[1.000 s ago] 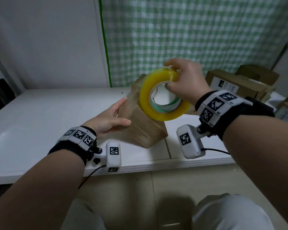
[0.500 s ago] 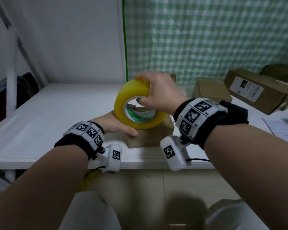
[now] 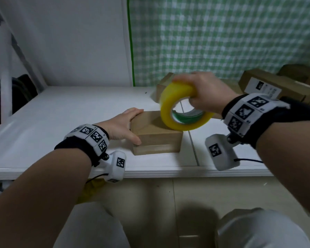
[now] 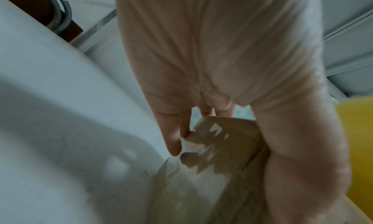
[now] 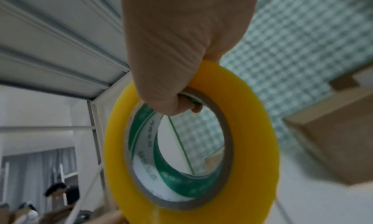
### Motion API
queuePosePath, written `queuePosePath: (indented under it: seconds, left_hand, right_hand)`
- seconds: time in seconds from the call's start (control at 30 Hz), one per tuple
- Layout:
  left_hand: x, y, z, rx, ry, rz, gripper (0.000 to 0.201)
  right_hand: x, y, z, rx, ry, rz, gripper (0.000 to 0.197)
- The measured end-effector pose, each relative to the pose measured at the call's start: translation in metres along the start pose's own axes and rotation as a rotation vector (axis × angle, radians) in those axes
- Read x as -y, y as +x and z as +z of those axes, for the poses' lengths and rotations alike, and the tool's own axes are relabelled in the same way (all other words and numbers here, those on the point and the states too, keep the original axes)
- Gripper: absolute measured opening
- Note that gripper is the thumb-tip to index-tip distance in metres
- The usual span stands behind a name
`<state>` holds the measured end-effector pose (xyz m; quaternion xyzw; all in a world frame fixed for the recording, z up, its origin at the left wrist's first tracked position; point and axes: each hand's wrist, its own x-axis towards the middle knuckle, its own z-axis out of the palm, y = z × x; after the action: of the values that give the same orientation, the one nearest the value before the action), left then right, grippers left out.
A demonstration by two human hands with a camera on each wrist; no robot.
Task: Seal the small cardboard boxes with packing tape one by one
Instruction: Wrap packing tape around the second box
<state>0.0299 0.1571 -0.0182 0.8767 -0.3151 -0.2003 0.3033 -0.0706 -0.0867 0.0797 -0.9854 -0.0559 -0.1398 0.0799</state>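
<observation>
White bench (image 3: 57, 122), seam running down its top | small cardboard box (image 3: 157, 140) lies flat near the front edge | more cardboard boxes (image 3: 276, 85) crowd the back right, one bearing a white label (image 3: 262, 88)

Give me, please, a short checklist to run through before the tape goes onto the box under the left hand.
1. The box lies flat on the table: ok.
2. The left hand grips the box's left edge: ok.
3. The right hand holds the tape roll, fingers through its core: ok.
4. The tape roll is above the box top: ok.
5. The tape roll touches the box: cannot tell.
6. Free tape end found: cannot tell.
</observation>
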Motion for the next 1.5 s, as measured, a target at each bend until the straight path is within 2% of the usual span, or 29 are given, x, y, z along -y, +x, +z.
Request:
queuePosePath:
  seconds: [0.13, 0.27, 0.57, 0.7, 1.03, 1.2, 1.27, 1.37, 1.43, 1.5]
  left_hand:
    - [-0.003, 0.004, -0.002, 0.01, 0.045, -0.015, 0.116]
    - [-0.008, 0.009, -0.001, 0.029, 0.067, -0.014, 0.117]
    - [-0.004, 0.011, 0.0, 0.032, 0.049, -0.028, 0.113]
    - [-0.004, 0.012, 0.0, 0.036, 0.063, -0.02, 0.118]
    - [-0.003, 0.012, 0.001, 0.029, 0.042, -0.039, 0.117]
    - [-0.006, 0.012, -0.002, 0.098, 0.065, -0.071, 0.115]
    - [-0.013, 0.01, -0.003, 0.14, 0.163, -0.096, 0.115]
    - [-0.027, 0.004, 0.003, 0.164, 0.439, -0.155, 0.11]
    - [-0.038, 0.004, 0.014, 0.137, 0.595, -0.206, 0.11]
    - [-0.049, 0.005, 0.027, 0.099, 0.659, -0.243, 0.111]
  right_hand:
    - [-0.027, -0.017, -0.004, 0.14, -0.26, -0.016, 0.066]
    - [-0.042, -0.028, 0.012, 0.182, -0.225, 0.047, 0.068]
    - [-0.053, -0.039, 0.041, 0.228, -0.247, 0.043, 0.068]
    - [-0.053, -0.041, 0.044, 0.236, -0.273, 0.042, 0.066]
    - [-0.047, -0.041, 0.043, 0.289, -0.356, 0.02, 0.064]
    - [-0.042, -0.039, 0.043, 0.334, -0.439, -0.005, 0.065]
    - [-0.038, -0.037, 0.044, 0.351, -0.479, -0.02, 0.064]
    - [-0.031, -0.034, 0.045, 0.371, -0.547, -0.042, 0.058]
    - [-0.025, -0.032, 0.047, 0.382, -0.583, -0.051, 0.058]
    - [-0.02, -0.03, 0.048, 0.387, -0.599, -0.06, 0.06]
